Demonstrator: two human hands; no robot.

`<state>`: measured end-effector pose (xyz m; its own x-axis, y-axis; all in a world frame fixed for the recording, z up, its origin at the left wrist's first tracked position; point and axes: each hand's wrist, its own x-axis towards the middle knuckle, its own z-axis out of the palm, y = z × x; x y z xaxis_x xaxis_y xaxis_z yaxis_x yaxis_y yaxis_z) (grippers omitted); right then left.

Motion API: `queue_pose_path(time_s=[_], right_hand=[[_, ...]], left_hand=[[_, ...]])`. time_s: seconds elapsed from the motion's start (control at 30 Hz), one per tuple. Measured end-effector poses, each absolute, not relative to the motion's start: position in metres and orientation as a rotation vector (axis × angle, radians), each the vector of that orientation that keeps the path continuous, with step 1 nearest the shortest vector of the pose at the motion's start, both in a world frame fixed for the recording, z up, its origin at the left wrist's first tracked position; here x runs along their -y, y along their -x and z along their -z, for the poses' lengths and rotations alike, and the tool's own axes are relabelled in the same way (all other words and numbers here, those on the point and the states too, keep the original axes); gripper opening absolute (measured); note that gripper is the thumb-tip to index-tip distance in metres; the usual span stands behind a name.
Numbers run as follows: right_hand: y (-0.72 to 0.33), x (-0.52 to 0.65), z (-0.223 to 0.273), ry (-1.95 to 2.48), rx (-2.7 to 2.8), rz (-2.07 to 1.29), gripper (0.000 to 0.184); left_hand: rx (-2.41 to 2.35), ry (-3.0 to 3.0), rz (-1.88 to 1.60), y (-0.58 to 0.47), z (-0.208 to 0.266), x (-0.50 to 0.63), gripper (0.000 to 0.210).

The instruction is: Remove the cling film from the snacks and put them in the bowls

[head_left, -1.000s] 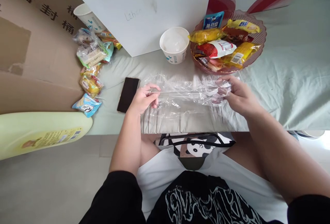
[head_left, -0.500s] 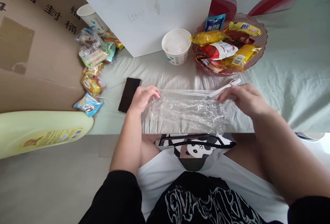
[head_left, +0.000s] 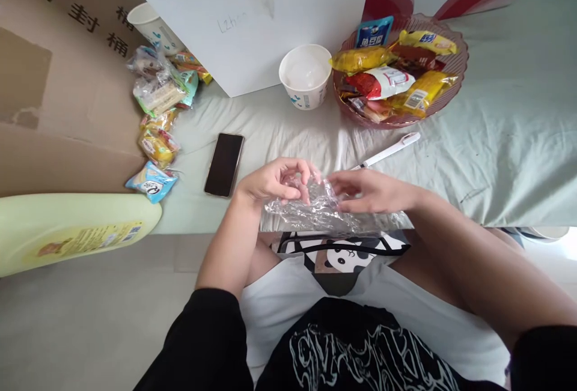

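Note:
Crumpled clear plastic film (head_left: 311, 214) is bunched between my two hands at the table's front edge. My left hand (head_left: 282, 182) has its fingers loosely curled at the film's left part, with a gap showing between thumb and fingers. From the other side, my right hand (head_left: 372, 191) gathers the film between its thumb and fingers; its fingertips are partly hidden by the film. Just beyond the right hand, a white pen-like tool (head_left: 390, 149) lies on the cloth. A dark-screened phone (head_left: 224, 164) rests left of my left hand.
At the back stand a paper bowl (head_left: 305, 81) and a pink basket (head_left: 462, 81) of packaged snacks, before a white box (head_left: 252, 30). Snack packets (head_left: 157, 145) line a cardboard box (head_left: 67, 90) on the left. A pale yellow bottle (head_left: 81, 211) lies at the left edge.
My hands have come together, and the film stretched between them is now bunched up. The white tool, formerly by my right hand's fingers, now lies clear of them on the cloth.

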<state>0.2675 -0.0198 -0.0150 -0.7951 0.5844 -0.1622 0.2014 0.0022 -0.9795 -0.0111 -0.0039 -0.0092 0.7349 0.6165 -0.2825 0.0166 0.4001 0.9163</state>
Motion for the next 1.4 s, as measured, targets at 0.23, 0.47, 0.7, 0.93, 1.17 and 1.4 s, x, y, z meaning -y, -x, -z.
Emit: queue_pose_path(time_s=[0.23,0.47,0.7,0.93,1.17,1.4], right_hand=[[-0.253,0.027,0.028,0.992,1.578,-1.913,0.031],[-0.245,0.026,0.039,1.08,1.246,-1.782,0.033],[-0.257,0.024,0.038,1.072,1.214,-1.651,0.017],[-0.265,0.024,0.046,1.091,1.225,-1.536,0.05],[-0.259,0.026,0.037,1.262,1.367,-1.353,0.033],[-0.256,0.022,0.037,1.144,1.267,-1.444,0.046]], left_hand=[[-0.834,-0.857,-0.945,0.001,0.025,-0.007,0.08],[-0.908,-1.014,-0.673,-0.038,0.044,0.011,0.05],[-0.929,-1.046,-0.804,-0.017,0.034,0.008,0.034],[-0.787,-1.206,-0.843,-0.006,0.027,0.007,0.043],[-1.024,-1.41,-0.863,-0.009,0.035,0.006,0.043],[-1.004,-1.043,-1.099,-0.011,0.039,0.003,0.053]])
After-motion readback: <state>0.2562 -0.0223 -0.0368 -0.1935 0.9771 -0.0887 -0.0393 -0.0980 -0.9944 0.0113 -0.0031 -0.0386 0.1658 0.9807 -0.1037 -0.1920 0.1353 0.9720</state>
